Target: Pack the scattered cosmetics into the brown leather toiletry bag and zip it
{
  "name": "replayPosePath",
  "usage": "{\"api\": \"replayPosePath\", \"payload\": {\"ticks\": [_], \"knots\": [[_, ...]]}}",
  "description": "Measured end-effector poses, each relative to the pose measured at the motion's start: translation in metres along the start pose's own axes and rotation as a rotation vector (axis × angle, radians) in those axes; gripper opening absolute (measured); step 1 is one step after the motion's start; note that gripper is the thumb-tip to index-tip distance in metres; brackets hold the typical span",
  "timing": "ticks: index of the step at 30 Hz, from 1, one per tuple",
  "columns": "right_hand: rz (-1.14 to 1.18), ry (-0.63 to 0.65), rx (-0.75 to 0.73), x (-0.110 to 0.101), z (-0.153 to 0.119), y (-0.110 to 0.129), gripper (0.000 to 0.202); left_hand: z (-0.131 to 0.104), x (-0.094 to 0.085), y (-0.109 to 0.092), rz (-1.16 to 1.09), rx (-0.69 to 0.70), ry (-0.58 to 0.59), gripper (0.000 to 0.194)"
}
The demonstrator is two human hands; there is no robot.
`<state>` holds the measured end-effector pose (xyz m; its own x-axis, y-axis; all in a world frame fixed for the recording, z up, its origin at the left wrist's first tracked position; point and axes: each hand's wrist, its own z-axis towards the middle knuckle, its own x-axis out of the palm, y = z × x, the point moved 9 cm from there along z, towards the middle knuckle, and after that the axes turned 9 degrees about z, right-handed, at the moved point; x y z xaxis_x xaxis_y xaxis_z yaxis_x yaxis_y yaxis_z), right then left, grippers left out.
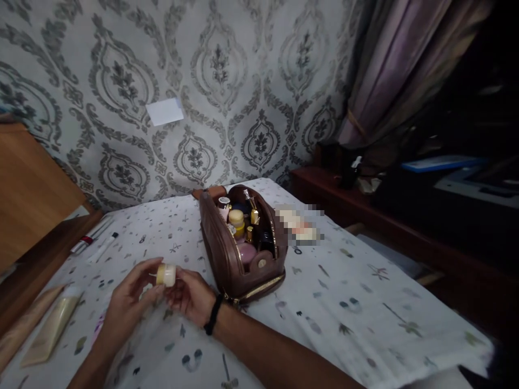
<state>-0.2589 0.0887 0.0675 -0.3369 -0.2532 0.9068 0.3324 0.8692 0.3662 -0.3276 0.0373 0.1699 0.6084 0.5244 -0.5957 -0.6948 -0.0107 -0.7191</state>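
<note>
Over printed cloth, half-curled left hand and right hand hold jar

No text, brand, number or sign can be read. The tube, well left of the bag, shows faint print too blurred to make out. The white cap inside the bag carries a dark mark, also illegible. Any lettering on the jar, near the bag's left side, is too small to tell. Pixels mask the thing right of the bag.
</note>
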Motion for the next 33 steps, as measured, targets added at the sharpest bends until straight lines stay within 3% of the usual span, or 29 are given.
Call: {"api": "replayPosePath", "payload": {"ticks": [3, 6, 9, 12, 15, 19, 25, 33], "knots": [[0.006, 0.010, -0.020, -0.001, 0.000, 0.002, 0.035, 0.017, -0.002, -0.043, -0.024, 0.045, -0.015, 0.037], [-0.005, 0.004, -0.017, -0.003, 0.001, 0.001, 0.037, 0.040, 0.006, -0.109, -0.001, 0.198, 0.043, 0.035], [-0.008, -0.008, 0.009, -0.005, 0.004, -0.002, 0.036, 0.062, 0.030, -0.169, 0.099, 0.381, 0.162, 0.031], [-0.015, 0.000, 0.024, -0.006, 0.005, -0.003, 0.034, 0.078, 0.067, -0.202, 0.230, 0.515, 0.329, 0.028], [-0.015, 0.012, 0.019, -0.005, 0.005, -0.002, 0.034, 0.087, 0.102, -0.210, 0.387, 0.580, 0.468, 0.023], [-0.010, -0.001, 0.020, -0.004, 0.002, 0.000, 0.031, 0.096, 0.132, -0.199, 0.649, 0.561, 0.580, 0.011], [-0.031, -0.017, 0.022, -0.003, 0.001, 0.000, 0.027, 0.101, 0.155, -0.188, 0.796, 0.575, 0.618, 0.012], [-0.035, -0.013, 0.028, -0.005, 0.005, -0.003, 0.024, 0.096, 0.175, -0.195, 1.124, 0.574, 0.674, 0.012]]}}
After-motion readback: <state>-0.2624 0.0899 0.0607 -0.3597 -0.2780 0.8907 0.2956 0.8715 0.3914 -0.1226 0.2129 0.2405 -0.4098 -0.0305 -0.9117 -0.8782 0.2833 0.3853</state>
